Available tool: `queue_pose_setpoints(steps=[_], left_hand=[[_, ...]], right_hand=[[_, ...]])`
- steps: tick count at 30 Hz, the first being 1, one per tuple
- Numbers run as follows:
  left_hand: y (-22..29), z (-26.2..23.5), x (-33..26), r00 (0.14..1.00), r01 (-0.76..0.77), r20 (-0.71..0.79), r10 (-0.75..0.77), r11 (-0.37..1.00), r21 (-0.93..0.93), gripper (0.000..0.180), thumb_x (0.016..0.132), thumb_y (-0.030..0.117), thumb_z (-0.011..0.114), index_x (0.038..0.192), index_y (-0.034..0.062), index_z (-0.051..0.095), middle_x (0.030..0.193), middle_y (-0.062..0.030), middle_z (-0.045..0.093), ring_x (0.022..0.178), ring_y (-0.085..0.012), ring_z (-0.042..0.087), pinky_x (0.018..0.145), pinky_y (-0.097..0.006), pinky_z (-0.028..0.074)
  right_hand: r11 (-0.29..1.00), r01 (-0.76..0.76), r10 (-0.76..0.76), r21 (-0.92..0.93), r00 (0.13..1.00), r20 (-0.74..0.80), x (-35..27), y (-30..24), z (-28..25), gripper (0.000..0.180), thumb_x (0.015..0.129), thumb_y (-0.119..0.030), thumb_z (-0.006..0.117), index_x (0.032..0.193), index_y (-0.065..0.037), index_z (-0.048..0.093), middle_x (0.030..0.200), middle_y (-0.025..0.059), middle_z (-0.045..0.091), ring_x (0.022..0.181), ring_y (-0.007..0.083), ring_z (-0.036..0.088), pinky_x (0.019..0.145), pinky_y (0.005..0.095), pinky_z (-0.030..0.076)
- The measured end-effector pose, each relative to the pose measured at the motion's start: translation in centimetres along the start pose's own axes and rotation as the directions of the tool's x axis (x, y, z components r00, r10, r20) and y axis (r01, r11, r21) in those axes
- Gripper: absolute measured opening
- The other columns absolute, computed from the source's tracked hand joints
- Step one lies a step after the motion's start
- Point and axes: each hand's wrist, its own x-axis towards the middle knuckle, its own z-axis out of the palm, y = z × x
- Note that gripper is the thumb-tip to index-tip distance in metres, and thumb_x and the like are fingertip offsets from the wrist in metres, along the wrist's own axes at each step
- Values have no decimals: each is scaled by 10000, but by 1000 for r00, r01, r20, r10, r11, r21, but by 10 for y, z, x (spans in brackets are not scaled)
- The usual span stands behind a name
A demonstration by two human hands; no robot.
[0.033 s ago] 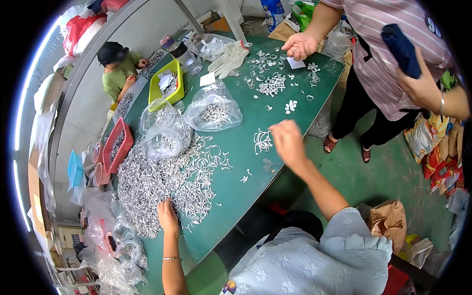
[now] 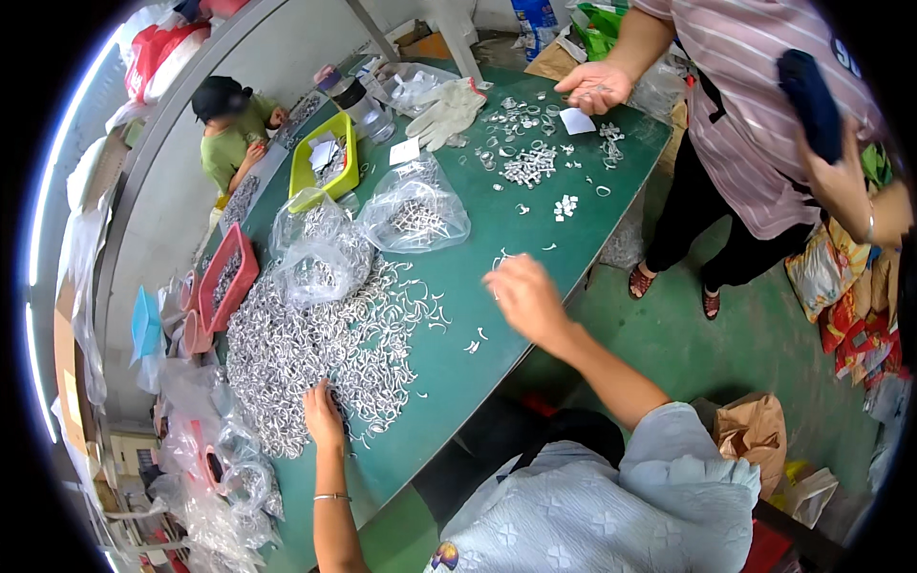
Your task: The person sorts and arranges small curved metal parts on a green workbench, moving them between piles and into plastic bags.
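Observation:
At the near edge of a wide heap of small curved silvery metal pieces (image 2: pixel 287 372), my left hand (image 2: pixel 323 417) touches the pieces with bent fingers held close together. Whatever lies between its fingertips is too small to make out. My right hand (image 2: pixel 527 304) is over a small separate group of similar curved pieces (image 2: pixel 502 258), mostly covering them. Its fingers are curled together, and their contents are hidden. One loose curved piece (image 2: pixel 549 247) lies beyond that hand. A few more pieces (image 2: pixel 475 341) lie between the heap and my right hand.
Clear plastic bags of metal parts (image 2: pixel 415 218), a yellow-green basket (image 2: pixel 351 158), a red basket (image 2: pixel 250 272) and a glove (image 2: pixel 444 115) stand around the green table (image 2: pixel 449 382). Another person's hand (image 2: pixel 602 86) hovers over ring-like parts (image 2: pixel 528 165) at the far right corner.
My right hand has moved left and nearer, covering the small group. A single piece now lies beyond it. The other person's hand has shifted right, palm up. My left hand has barely moved.

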Motion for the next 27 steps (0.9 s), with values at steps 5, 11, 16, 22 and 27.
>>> queue_pose_setpoints(steps=[5,11,16,22,27], left_hand=[[-16,16,-13,993,86,-85,-81,995,58,222,910,69,561,1127,27,586,954,-169,611,900,-358,580,775,-434,485],[-4,11,5,978,169,-123,-170,985,-16,241,903,151,562,1139,108,584,933,-131,620,834,-350,631,691,-455,520],[-2,9,15,941,257,-182,-284,953,-157,238,922,162,575,1149,90,594,944,-148,635,827,-349,639,714,-442,518],[-17,-9,49,931,343,-2,-365,877,-337,358,867,172,663,1201,65,588,1103,-150,608,988,-339,606,797,-442,495],[-31,-11,100,974,226,-6,-226,973,41,617,760,303,761,1302,116,534,1423,-178,393,1328,-406,340,968,-577,399]], right_hand=[[985,69,-140,159,860,491,8,-69,45,255,833,-128,681,1059,-23,627,1004,91,581,993,290,527,883,394,431],[949,183,-315,256,568,761,30,-87,121,533,760,-263,771,1181,-10,562,1111,136,530,1108,321,473,944,415,418],[975,202,-198,97,571,797,48,-103,183,755,780,-465,725,1352,-36,479,1419,253,372,1332,404,316,1087,516,267],[959,223,-256,175,421,870,21,-114,180,632,824,-505,673,1299,-106,557,1423,255,385,1353,404,325,1089,513,278],[936,258,-351,239,653,671,59,-114,205,484,770,-402,752,1145,-115,645,1299,170,511,1237,353,444,1007,494,362]])
